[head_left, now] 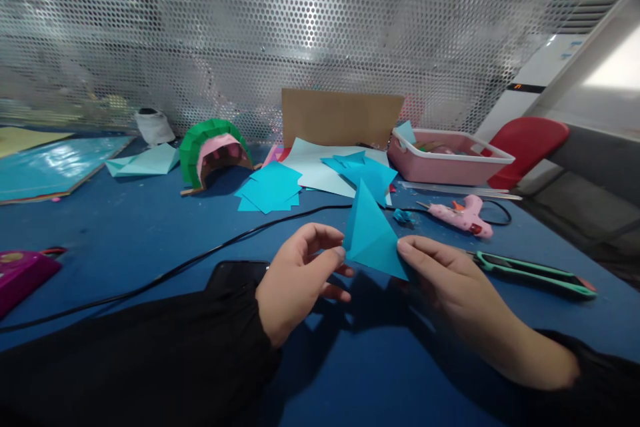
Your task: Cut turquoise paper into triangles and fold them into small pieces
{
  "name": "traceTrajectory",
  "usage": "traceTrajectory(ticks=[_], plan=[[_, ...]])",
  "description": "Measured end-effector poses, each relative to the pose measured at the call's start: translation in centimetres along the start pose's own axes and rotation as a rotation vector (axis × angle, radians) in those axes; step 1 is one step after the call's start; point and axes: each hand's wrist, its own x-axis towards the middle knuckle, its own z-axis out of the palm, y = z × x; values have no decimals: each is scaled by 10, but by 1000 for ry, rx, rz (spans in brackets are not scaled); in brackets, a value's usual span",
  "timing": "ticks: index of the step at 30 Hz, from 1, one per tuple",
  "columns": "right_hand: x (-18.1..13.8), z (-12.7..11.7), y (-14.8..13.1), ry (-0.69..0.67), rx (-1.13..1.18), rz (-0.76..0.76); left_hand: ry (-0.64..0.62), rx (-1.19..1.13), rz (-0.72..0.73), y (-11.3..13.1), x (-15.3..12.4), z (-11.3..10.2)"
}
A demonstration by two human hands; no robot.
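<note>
A folded blue paper triangle [371, 233] is held upright above the blue table [125, 233]. My left hand [300, 280] pinches its left corner with thumb and forefinger. My right hand [450, 287] grips its lower right edge, fingers closed on the paper. Both forearms wear black sleeves. A dark phone [233, 273] lies just left of my left hand.
Blue paper squares [273, 188] and paler sheets [320, 167] lie behind. A green-and-pink paper arch [213, 147], brown cardboard [340, 117], pink tray [447, 157], pink glue gun [460, 215] with black cord [165, 275], green-handled cutter [530, 271], magenta case [23, 273] surround. Perforated metal wall [300, 27] behind.
</note>
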Motion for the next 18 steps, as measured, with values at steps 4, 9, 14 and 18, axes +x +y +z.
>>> traceTrajectory(ticks=[4,9,14,18], plan=[[-3,-2,-2,-86,-295,-110,-86,60,-22,-2,1,-1],[-10,-3,-1,-309,-522,-269,-166,113,-21,-5,1,-3],[-16,-2,7,-294,-659,-386,-214,148,6,-5,1,-2],[-13,0,1,-126,-572,-402,-234,212,27,-7,2,-4]])
